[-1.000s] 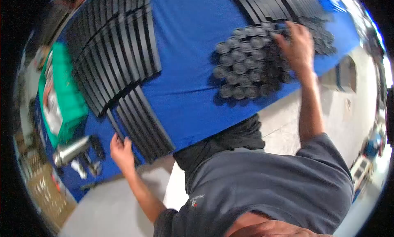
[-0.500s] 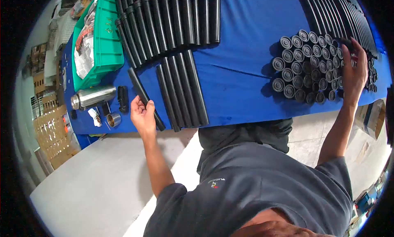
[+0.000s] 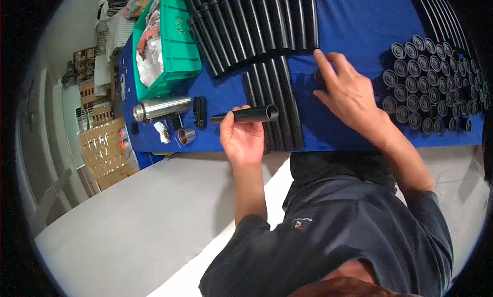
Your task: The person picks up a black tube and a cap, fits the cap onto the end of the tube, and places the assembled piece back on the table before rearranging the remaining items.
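Note:
My left hand (image 3: 243,137) is closed around a black tube (image 3: 249,115), held nearly level with its hollow end facing right. My right hand (image 3: 352,91) is over the blue cloth, to the right of that tube and apart from it. Between its thumb and fingers shows a small dark round piece, apparently a black cap (image 3: 319,79), partly hidden by the hand. Beneath the held tube lie several black tubes (image 3: 290,109) side by side. Many round black caps (image 3: 413,86) stand grouped to the right of my right hand.
A longer row of black tubes (image 3: 257,24) lies at the back. Thin black rods (image 3: 444,17) are at the far right. On the left are a green crate (image 3: 177,55), a steel flask (image 3: 163,108), a metal cup (image 3: 186,136) and a black object (image 3: 200,112).
My left hand has lifted the tube off the cloth and turned it level, open end to the right. My right hand has come left from beside the caps, and the view has shifted.

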{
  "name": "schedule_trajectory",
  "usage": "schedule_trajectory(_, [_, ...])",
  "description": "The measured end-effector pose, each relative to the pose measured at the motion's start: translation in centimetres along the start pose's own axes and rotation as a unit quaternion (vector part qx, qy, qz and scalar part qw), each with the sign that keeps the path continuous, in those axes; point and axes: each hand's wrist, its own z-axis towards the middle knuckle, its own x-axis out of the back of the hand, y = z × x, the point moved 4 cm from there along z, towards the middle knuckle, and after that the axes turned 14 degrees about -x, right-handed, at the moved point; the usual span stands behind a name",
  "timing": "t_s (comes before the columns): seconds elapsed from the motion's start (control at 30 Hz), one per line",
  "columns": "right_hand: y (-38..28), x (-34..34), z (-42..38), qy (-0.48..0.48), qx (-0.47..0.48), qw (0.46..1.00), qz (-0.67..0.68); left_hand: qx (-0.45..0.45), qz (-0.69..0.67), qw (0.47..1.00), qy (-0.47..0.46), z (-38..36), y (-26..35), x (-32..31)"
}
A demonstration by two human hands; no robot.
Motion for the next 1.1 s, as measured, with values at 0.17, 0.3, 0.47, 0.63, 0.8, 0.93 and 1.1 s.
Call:
schedule_trajectory(0.17, [-2.1, 0.3, -1.1, -0.285, -0.024, 0.880, 0.379, -0.010, 0.021, 0.998, 0.062, -0.8, -1.6, -0.6])
schedule_trajectory(0.3, [-2.0, -2.3, -1.1, -0.408, -0.050, 0.769, 0.490, 0.048, -0.018, 0.996, 0.067, -2.2, -3.6, -0.7])
schedule_trajectory(0.47, [-0.5, -3.6, -1.5, -0.356, -0.020, 0.754, 0.551, 0.047, -0.011, 0.997, 0.059, -3.7, -4.1, -2.5])
schedule_trajectory(0.63, [-0.1, -3.5, -1.9, -0.361, -0.072, 0.758, 0.538, -0.043, 0.078, 0.995, 0.033, -1.8, -1.1, -0.3])
schedule_trajectory(0.8, [-0.1, -3.4, -1.7, -0.340, -0.060, 0.765, 0.544, -0.087, 0.149, 0.981, 0.088, -1.9, 0.4, 0.9])
schedule_trajectory(0.93, [0.0, -2.8, -1.3, -0.358, -0.064, 0.770, 0.525, -0.065, 0.170, 0.976, 0.119, -1.8, 0.3, 1.4])
schedule_trajectory(1.1, [0.0, -2.4, -1.1, -0.349, -0.057, 0.755, 0.552, -0.060, 0.192, 0.969, 0.145, -1.8, -0.1, 1.4])
